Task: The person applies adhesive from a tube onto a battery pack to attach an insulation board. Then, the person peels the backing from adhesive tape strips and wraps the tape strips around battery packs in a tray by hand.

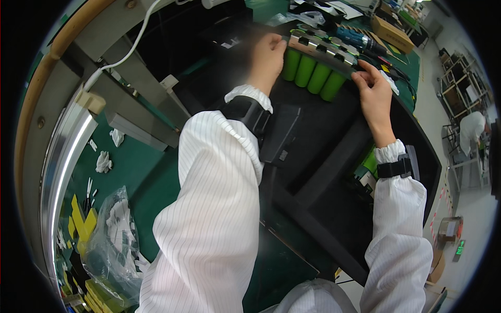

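Up at the far side of a black foam-lined tray (329, 224), a battery pack (313, 73) of green cylindrical cells hangs between my hands. Metal strips and a dark edge strip run along its top. My left hand (269, 57) is closed at the pack's left end, thumb and fingers pinched together. At the right end my right hand (373, 91) pinches the dark edge strip. Below my right wrist a second green battery pack (368, 169) lies in the tray, partly hidden by my forearm. A flat black piece (282, 135) sits beside my left wrist.
Behind the pack lie a teal power drill (355, 39) and a cardboard box (391, 34). At left are a lit lamp bar (70, 161), a clear plastic bag (112, 245) and yellow pieces (81, 221) on the green bench. A person (472, 133) is far off at right.
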`<state>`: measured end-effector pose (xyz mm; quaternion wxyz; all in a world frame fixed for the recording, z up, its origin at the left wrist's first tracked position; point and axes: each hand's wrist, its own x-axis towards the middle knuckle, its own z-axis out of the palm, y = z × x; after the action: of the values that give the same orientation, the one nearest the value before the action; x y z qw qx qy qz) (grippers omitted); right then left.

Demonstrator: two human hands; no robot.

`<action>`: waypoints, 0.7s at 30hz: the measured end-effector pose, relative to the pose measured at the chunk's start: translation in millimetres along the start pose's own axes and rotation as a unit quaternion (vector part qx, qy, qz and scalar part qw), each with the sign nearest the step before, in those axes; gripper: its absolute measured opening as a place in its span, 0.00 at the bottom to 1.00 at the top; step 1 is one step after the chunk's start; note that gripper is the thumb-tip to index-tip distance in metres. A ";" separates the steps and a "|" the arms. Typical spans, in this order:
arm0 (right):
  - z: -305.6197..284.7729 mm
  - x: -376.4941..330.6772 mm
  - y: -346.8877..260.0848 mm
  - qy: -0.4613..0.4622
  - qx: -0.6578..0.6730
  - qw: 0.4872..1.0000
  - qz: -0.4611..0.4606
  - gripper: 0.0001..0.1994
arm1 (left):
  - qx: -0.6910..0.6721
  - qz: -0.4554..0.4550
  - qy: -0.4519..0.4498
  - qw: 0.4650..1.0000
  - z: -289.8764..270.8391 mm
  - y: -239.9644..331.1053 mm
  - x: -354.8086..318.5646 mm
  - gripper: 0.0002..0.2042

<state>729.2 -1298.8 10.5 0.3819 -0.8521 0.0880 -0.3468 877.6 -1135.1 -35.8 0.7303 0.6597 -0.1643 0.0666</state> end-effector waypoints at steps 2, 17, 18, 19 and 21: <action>-0.8 -0.6 1.5 0.013 -0.010 1.000 -0.012 0.14 | 0.006 -0.022 -0.010 1.000 1.8 3.2 -1.7 0.11; -2.8 3.3 3.9 0.006 0.006 1.000 0.005 0.14 | 0.015 0.011 -0.011 1.000 2.4 -2.8 5.0 0.09; -4.8 2.9 3.9 0.003 -0.002 1.000 0.012 0.14 | 0.004 -0.006 -0.014 1.000 5.4 -0.7 3.2 0.09; -5.8 3.2 3.4 0.000 -0.011 1.000 0.020 0.14 | 0.013 -0.008 -0.012 1.000 6.0 1.3 1.1 0.08; -5.0 4.9 2.1 -0.020 -0.002 0.999 0.028 0.15 | 0.020 -0.012 0.002 1.000 5.4 4.3 0.5 0.08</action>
<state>729.8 -1305.2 13.9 0.3912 -0.8569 0.1053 -0.3189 875.9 -1140.0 -31.1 0.7182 0.6757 -0.1541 0.0625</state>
